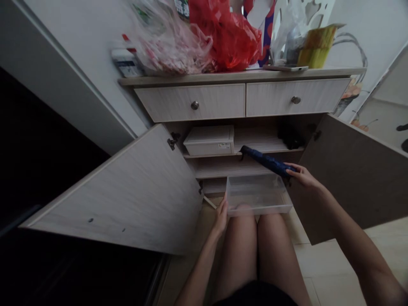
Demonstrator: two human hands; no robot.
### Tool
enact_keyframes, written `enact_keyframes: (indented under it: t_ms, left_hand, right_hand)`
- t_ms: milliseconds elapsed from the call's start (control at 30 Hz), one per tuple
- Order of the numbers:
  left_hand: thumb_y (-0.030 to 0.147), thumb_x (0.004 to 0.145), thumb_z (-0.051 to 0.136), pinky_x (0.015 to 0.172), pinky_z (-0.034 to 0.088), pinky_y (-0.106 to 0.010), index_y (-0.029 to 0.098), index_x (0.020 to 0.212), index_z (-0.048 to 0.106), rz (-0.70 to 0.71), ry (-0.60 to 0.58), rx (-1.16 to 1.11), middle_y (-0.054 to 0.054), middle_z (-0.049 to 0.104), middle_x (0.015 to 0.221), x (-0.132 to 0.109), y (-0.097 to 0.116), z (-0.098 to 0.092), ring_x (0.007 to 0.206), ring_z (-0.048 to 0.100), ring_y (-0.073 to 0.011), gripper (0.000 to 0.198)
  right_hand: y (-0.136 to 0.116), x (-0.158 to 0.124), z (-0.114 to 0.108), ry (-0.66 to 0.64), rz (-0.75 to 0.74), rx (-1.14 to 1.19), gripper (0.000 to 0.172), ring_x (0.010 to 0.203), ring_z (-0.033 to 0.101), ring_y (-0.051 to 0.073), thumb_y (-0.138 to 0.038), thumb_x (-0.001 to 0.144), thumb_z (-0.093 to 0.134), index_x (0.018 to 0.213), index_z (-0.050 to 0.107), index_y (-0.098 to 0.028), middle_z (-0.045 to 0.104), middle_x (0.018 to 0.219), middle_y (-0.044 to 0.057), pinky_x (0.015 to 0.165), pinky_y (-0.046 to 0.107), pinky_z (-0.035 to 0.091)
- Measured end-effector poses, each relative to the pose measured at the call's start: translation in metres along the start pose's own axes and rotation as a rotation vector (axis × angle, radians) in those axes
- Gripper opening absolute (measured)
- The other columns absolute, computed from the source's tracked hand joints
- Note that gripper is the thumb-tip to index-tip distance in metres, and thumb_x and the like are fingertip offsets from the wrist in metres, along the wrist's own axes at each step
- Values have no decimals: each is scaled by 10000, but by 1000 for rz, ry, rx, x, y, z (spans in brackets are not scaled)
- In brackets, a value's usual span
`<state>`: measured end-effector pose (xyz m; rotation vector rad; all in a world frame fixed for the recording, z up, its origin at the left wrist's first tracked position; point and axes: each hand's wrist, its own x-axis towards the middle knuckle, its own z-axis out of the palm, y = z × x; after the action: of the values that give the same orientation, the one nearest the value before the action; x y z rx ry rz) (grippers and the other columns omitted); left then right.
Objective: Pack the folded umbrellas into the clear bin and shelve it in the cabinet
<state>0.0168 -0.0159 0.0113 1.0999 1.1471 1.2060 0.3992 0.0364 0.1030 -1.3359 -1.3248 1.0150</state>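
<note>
Center-right, I see right hand [299,175] pinching dark-blue umbrella [264,159]. Lower center, left hand [221,216] clasps clear bin [270,209], grip partly hidden. Right of center, 1 black object [290,137]: too dark to identify.

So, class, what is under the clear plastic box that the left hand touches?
Under the clear plastic box, the person's knees show faintly through its front, and the thighs run back from there. The shins and feet cannot be seen: the knees and box cover them.

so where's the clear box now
In the head view, the clear box is right of centre, over the knees, the left hand at its left side.
</note>
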Motion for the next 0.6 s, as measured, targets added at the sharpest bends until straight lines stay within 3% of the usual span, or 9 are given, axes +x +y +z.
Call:
enact_keyframes:
  t_ms: [100, 233, 400, 600]
  left_hand:
    - [608, 791, 606, 1216, 217, -426, 215, 1374, 567, -19, 14, 19, -59, 423, 1525, -1, 2, 0, 1459, 312, -268, 705]
    - [617, 806, 588, 1226, 193, -403, 201, 1388, 550, 15, 10, 42, -66, 412, 1533, -3, 5, 2, 1464, 297, -264, 716]
    - [645, 804, 578, 1189, 289, -445, 200, 1448, 478, -8, -22, 19, -67, 380, 1548, -5, 8, 5, 1443, 339, -302, 789]
    - [590, 803, 630, 1186, 292, -441, 207, 1397, 545, -49, -23, -10, -72, 450, 1508, -3, 13, 0, 1443, 339, -298, 712]
  right_hand:
    - [-7, -32, -2, -198, -32, -68, 572, 969, 664, 237, -540, 700, 753, 1134, 710, -170, 715, 1075, 102, 873, 354, 535]
    - [-15, -46, 9, -365, -45, -217, 529, 921, 682, 243, -512, 752, 704, 1138, 714, -149, 729, 1023, 100, 852, 374, 547]
    - [-9, -45, 35, -317, -176, -499, 377, 966, 681, 244, -317, 825, 621, 1166, 709, -183, 724, 1090, 97, 885, 380, 537]
    - [0, -31, 54, -266, -393, -727, 374, 1090, 652, 231, -193, 844, 591, 1207, 678, -222, 690, 1193, 89, 972, 380, 498]
